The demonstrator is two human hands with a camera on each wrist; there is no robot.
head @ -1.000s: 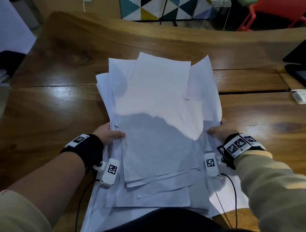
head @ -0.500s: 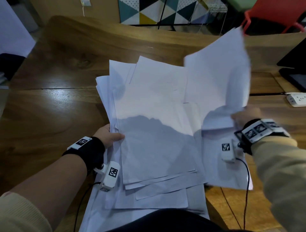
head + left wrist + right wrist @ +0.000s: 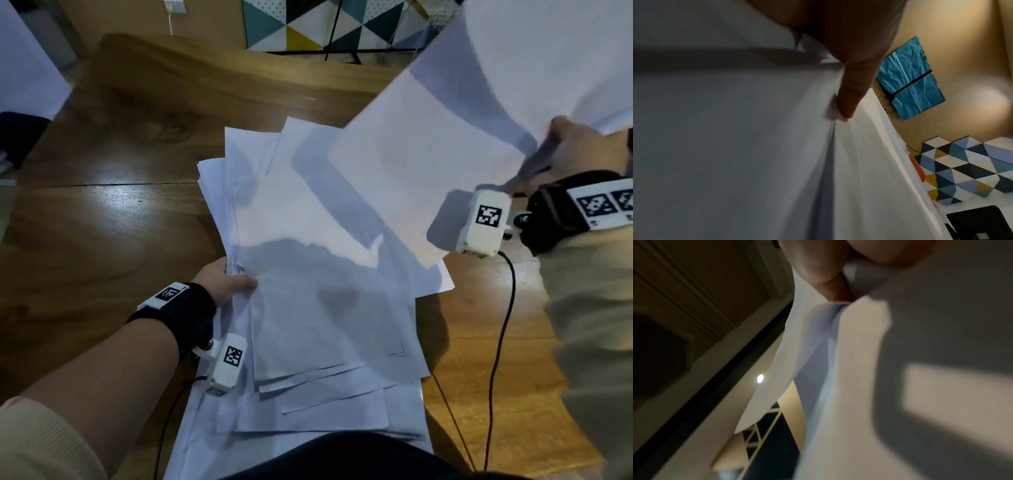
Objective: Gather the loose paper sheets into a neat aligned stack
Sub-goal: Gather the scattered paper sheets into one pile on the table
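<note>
A fanned pile of white paper sheets (image 3: 318,308) lies on the wooden table (image 3: 102,240), its edges uneven and its near end hanging over the table's front edge. My left hand (image 3: 226,282) holds the pile's left edge, thumb on top of the sheets (image 3: 756,146) and fingers hidden beneath. My right hand (image 3: 568,150) is raised at the right and pinches a few lifted sheets (image 3: 445,147) by their right edge; they slope up and curl over the hand. In the right wrist view the held sheets (image 3: 920,386) fill the frame below the fingers (image 3: 818,269).
A patterned panel with coloured triangles (image 3: 325,24) stands behind the table. A white sheet or board (image 3: 24,68) shows at the far left. Wrist camera cables (image 3: 496,359) trail over the table's right side.
My right hand has lifted several sheets off the right side of the pile, up and to the right, from flat on the table a second ago. The left hand has kept its hold.
</note>
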